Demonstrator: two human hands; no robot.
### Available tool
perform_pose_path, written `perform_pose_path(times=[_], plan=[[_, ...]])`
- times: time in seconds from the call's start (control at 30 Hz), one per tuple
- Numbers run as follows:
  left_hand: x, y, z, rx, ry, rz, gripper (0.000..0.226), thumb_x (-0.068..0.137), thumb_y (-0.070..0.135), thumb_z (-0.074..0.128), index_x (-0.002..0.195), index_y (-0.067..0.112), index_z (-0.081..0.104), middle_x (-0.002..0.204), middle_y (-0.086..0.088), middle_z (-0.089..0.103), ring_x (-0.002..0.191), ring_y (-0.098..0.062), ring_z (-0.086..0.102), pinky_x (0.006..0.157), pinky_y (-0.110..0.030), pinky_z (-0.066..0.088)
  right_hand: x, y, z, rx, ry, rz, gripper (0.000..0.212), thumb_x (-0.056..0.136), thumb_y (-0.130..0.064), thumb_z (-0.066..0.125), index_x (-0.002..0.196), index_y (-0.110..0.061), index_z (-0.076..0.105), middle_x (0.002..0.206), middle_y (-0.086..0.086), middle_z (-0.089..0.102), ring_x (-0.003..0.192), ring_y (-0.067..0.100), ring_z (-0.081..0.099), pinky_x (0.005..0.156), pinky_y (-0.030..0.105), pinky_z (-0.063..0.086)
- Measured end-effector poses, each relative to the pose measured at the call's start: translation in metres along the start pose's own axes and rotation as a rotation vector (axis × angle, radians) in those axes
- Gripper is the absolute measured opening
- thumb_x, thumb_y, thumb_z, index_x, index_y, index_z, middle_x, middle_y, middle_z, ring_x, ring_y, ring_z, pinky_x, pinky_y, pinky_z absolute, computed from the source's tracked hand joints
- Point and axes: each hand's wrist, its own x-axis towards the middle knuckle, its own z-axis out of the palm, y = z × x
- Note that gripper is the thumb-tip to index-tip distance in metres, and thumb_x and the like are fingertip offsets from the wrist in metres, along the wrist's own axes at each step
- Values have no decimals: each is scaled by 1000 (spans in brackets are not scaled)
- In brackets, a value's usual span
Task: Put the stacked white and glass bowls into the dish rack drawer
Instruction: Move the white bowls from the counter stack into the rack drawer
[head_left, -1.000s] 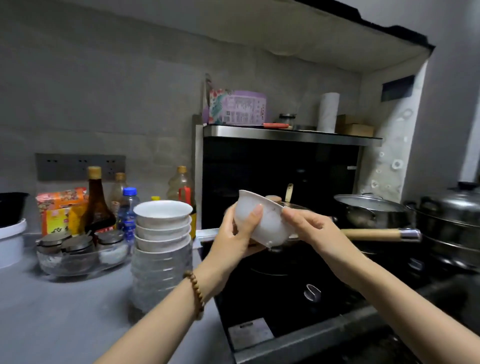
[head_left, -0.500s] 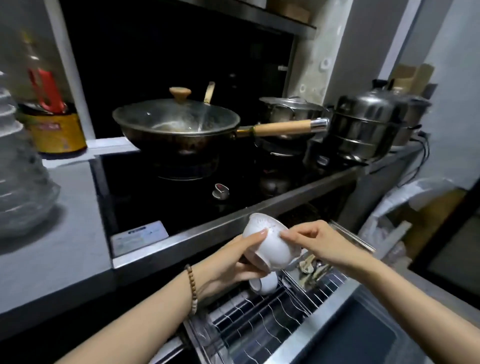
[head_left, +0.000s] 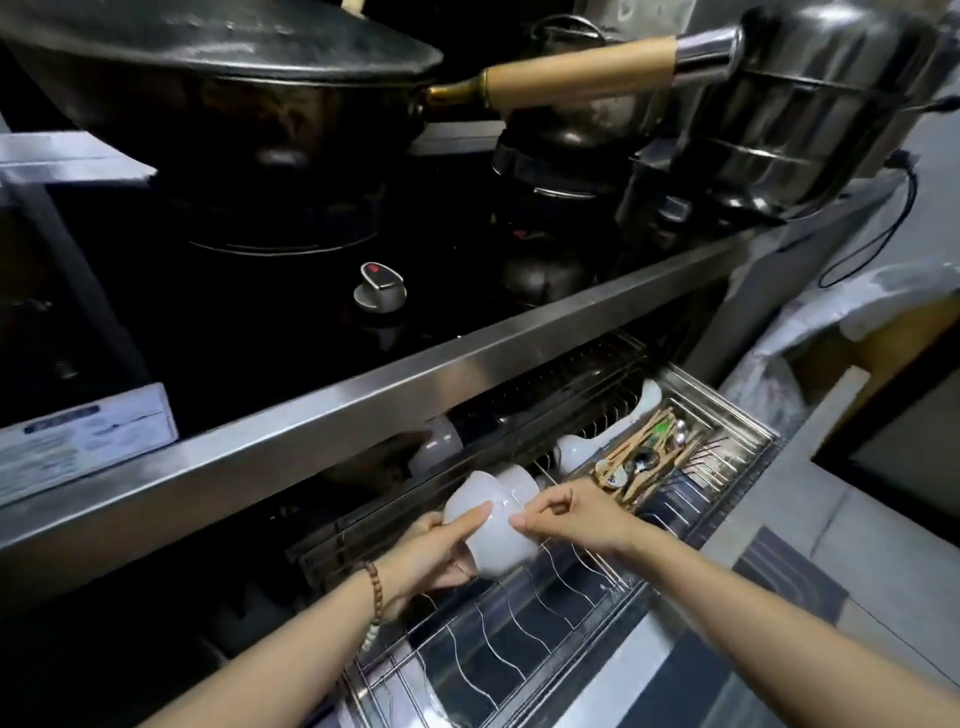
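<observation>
Two-handed hold on a white bowl (head_left: 498, 540), tipped on its side low at the wires of the open dish rack drawer (head_left: 524, 644), just in front of a second bowl (head_left: 519, 480) in the rack. Left hand (head_left: 431, 558) cupped under it, fingers (head_left: 457, 569) curled round the wall, thumb along the side; right hand (head_left: 571, 519) pinching the opposite side between thumb and forefinger, the rest tucked in. Cutlery tray (head_left: 647, 460) to the right in the same drawer.
</observation>
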Motion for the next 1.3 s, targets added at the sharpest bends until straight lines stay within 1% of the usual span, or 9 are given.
perform_pose_path(times=[0.13, 0.37, 0.5, 0.67, 0.8, 0.93, 1.03, 1.2, 1.3], plan=[[34, -3, -2, 76, 23, -16, 68, 48, 66, 72, 91, 14, 62, 68, 3, 70, 65, -14, 64, 59, -24, 53, 31, 14, -3, 37, -33, 82, 8, 80, -10, 73, 76, -3, 72, 68, 6, 65, 59, 6, 59, 61, 13, 51], [74, -10, 1, 118, -12, -21, 65, 49, 74, 67, 70, 18, 43, 59, -6, 38, 44, -13, 26, 49, -25, 15, 67, 30, -10, 70, -53, 138, 8, 80, -5, 71, 78, 2, 68, 68, 12, 61, 61, 16, 56, 58, 16, 52], [89, -20, 0, 118, -14, 11, 51, 72, 61, 63, 78, 15, 41, 57, -6, 37, 44, -12, 26, 45, -22, 18, 77, 41, -8, 26, -13, 159, 16, 78, -7, 75, 85, 6, 70, 62, 3, 63, 57, 9, 57, 58, 15, 48], [97, -18, 2, 251, 24, 22, 58, 86, 60, 43, 47, 19, 29, 33, 4, 29, 30, -8, 25, 41, -18, 19, 84, 44, -6, 141, 45, 179, 12, 79, -5, 73, 84, 4, 68, 61, 4, 62, 50, 6, 57, 54, 13, 51], [97, -15, 0, 288, 0, -12, 58, 85, 64, 38, 48, 20, 27, 46, -4, 28, 38, -11, 25, 46, -22, 19, 87, 46, -6, 165, 54, 192, 13, 78, -7, 74, 84, 3, 69, 64, 6, 64, 54, 7, 59, 57, 13, 53], [98, -22, -4, 221, 4, 2, 55, 82, 62, 49, 51, 21, 29, 50, -4, 28, 41, -13, 24, 44, -23, 17, 88, 48, -8, 163, -12, 224, 11, 76, -13, 77, 77, -4, 72, 62, 2, 68, 53, 6, 62, 59, 14, 54], [101, -27, -7, 199, 36, -12, 53, 81, 59, 55, 55, 19, 34, 50, -5, 32, 40, -13, 26, 43, -21, 19, 89, 52, -4, 154, -21, 247, 18, 76, -14, 77, 82, 2, 72, 63, 6, 66, 51, 7, 58, 56, 14, 51], [110, -39, -3, 286, 148, 10, 59, 71, 69, 58, 53, 15, 44, 36, 1, 42, 32, -12, 37, 39, -15, 31, 90, 61, 0, 138, 48, 254, 14, 76, -10, 77, 77, 3, 70, 58, 6, 62, 53, 13, 54, 55, 17, 48], [117, -46, 1, 257, 183, 51, 67, 54, 79, 63, 53, 13, 51, 48, -9, 51, 39, -16, 45, 47, -18, 41, 91, 67, -1, 140, 77, 262, 13, 75, -8, 78, 74, 1, 69, 60, 7, 62, 55, 14, 54, 55, 18, 48]])
